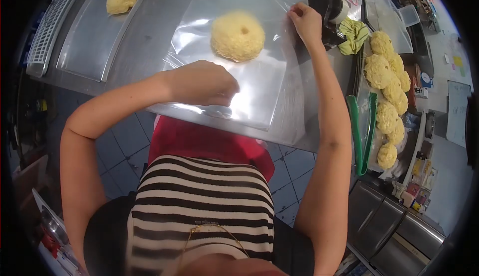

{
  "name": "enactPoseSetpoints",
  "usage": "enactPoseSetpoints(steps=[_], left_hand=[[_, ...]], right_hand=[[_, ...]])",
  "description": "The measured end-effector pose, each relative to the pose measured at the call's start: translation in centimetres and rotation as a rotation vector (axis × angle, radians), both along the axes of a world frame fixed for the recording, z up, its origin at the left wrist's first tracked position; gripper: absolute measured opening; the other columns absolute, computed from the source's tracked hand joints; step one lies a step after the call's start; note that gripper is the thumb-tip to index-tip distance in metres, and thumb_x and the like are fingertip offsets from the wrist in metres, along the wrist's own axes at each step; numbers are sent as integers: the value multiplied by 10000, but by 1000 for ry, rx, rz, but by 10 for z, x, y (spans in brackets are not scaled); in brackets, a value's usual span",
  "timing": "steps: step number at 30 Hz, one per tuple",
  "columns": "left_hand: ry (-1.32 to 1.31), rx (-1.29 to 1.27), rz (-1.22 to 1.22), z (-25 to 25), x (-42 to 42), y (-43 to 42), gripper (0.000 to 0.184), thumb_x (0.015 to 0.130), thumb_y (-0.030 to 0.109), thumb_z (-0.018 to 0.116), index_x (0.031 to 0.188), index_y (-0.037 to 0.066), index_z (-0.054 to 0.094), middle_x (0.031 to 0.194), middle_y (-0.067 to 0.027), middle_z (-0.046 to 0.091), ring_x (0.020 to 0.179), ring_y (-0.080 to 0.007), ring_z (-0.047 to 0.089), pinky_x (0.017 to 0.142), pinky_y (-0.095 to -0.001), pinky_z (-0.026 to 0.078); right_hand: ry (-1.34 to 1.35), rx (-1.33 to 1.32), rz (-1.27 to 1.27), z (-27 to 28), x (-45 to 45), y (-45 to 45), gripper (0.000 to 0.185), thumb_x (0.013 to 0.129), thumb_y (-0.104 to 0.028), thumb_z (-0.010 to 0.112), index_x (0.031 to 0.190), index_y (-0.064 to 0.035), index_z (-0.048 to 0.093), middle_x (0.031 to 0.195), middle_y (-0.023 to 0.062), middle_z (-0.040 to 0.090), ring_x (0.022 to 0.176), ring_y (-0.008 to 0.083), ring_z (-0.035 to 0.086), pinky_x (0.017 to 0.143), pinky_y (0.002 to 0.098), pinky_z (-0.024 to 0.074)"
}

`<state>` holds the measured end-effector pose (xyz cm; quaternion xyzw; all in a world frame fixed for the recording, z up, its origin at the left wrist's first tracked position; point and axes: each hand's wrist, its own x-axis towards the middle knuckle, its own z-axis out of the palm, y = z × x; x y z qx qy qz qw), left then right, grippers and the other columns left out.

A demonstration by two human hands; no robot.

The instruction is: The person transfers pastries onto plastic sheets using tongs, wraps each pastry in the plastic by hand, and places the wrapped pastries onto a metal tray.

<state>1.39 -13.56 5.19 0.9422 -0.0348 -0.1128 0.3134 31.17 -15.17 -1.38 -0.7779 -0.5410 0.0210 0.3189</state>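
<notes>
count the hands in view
2: the left hand over the near part of the clear plastic sheet, the right hand beside the black object. No others show.

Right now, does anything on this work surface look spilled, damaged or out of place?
I see no clear spill or damage. Only the yellow-green cloth looks untidy: it lies crumpled beside the black object near the right hand.

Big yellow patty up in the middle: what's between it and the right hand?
In the head view, only a clear plastic sheet lies between the yellow patty and the right hand.
</notes>
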Motion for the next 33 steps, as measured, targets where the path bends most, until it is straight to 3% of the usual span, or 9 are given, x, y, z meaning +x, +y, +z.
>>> enactPoseSetpoints(steps=[4, 7, 9, 11, 15, 19, 23, 27, 33], left_hand=[[83, -88, 75, -6, 2, 4, 169, 804, 167, 582, 740, 23, 643, 1032, -98, 620, 777, -221, 620, 736, -327, 470], [-102, -275, 124, -5, 8, 20, 162, 797, 188, 590, 761, 42, 651, 1039, -108, 610, 863, -227, 604, 786, -344, 462], [-253, -109, 220, 26, 15, 25, 151, 797, 207, 600, 801, 68, 658, 1033, -91, 604, 938, -213, 578, 825, -365, 453], [-748, 244, 177, 21, 27, 41, 155, 797, 239, 614, 840, 98, 662, 990, -38, 610, 946, -193, 560, 812, -348, 454], [-1246, 223, 265, 33, 56, 53, 210, 709, 253, 672, 716, 46, 640, 777, -87, 613, 843, -200, 571, 718, -320, 433], [-538, 141, 199, 25, 59, 77, 197, 735, 271, 644, 713, 76, 656, 766, -58, 619, 906, -221, 560, 836, -416, 390], [-373, 15, 258, 24, 56, 78, 208, 751, 290, 628, 723, 86, 661, 789, -32, 617, 905, -227, 549, 889, -460, 336], [-964, 393, 38, 9, 55, 76, 208, 754, 289, 626, 730, 85, 663, 766, -32, 613, 876, -223, 553, 911, -450, 311], [-816, 325, 71, 15, 42, 83, 200, 772, 284, 623, 789, 89, 667, 841, -22, 607, 869, -192, 557, 856, -340, 362]], right_hand=[[-95, 22, -62, 6, -2, 2, 162, 724, -161, 627, 841, -52, 655, 719, 114, 642, 681, 213, 631, 631, 307, 472], [87, 227, -7, 36, -10, -11, 159, 706, -159, 653, 825, -54, 665, 704, 91, 640, 649, 199, 615, 624, 291, 466], [134, 195, 9, 69, -29, -31, 153, 723, -143, 653, 837, -41, 662, 719, 68, 645, 652, 170, 605, 630, 261, 456], [181, 165, 22, 81, -43, -53, 147, 740, -127, 653, 850, -29, 659, 734, 46, 649, 655, 140, 595, 636, 231, 446], [224, 135, 151, 81, -54, -82, 144, 730, -80, 664, 861, -19, 665, 859, 56, 645, 770, 133, 580, 686, 228, 439], [151, 132, 280, 79, -56, -98, 174, 718, -63, 670, 884, -12, 660, 944, 74, 632, 852, 132, 567, 734, 241, 435], [67, 133, 289, 93, -77, -99, 219, 701, -67, 680, 912, -12, 653, 961, 88, 621, 867, 152, 564, 759, 256, 434], [-183, 230, 284, 89, -102, -86, 246, 687, -72, 685, 925, -22, 650, 907, 94, 615, 815, 180, 570, 730, 266, 439], [-70, 71, 229, 80, -100, -84, 248, 677, -51, 683, 922, -43, 648, 740, 74, 593, 696, 179, 549, 642, 267, 426]])
